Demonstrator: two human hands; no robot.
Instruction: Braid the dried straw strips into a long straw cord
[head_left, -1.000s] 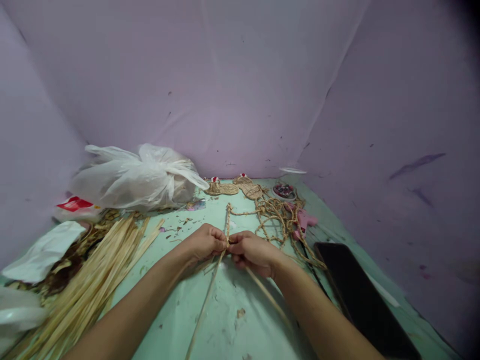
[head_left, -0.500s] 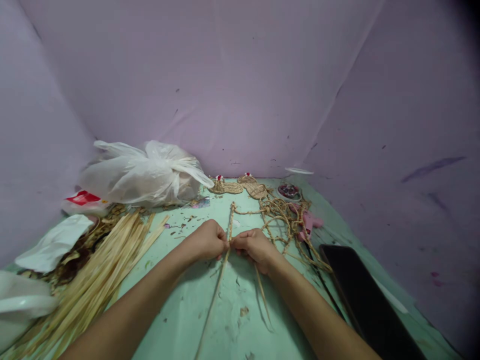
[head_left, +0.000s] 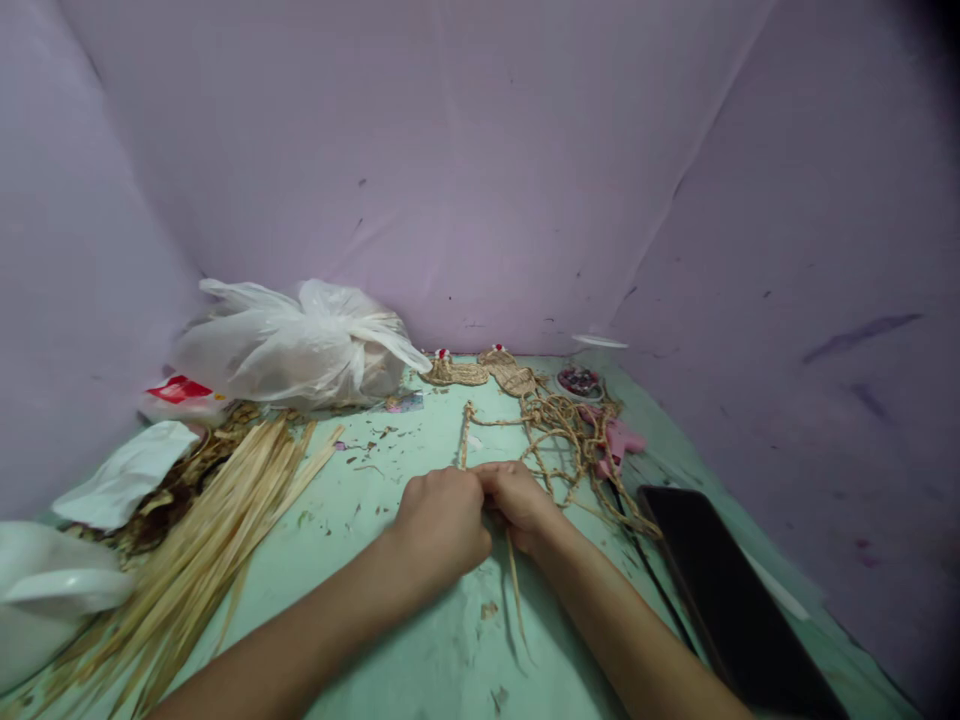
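My left hand (head_left: 442,525) and my right hand (head_left: 517,500) meet at the middle of the pale green table (head_left: 360,600), both closed on the near end of a braided straw cord (head_left: 465,435). The cord runs away from me and joins a loose tangle of braid (head_left: 570,435) on the right. My left hand has crossed in front and partly hides the right fingers. One loose straw strand (head_left: 516,600) trails from under the hands toward me.
A pile of flat straw strips (head_left: 217,530) lies at the left, with white plastic bags (head_left: 300,345) behind it. Small woven pieces (head_left: 480,370) sit by the back wall. A pink object (head_left: 619,440) and a dark phone (head_left: 727,590) lie at the right.
My left hand has moved right and over the cord, covering the spot where both hands pinched it. The left loose strand is now hidden under my left arm.
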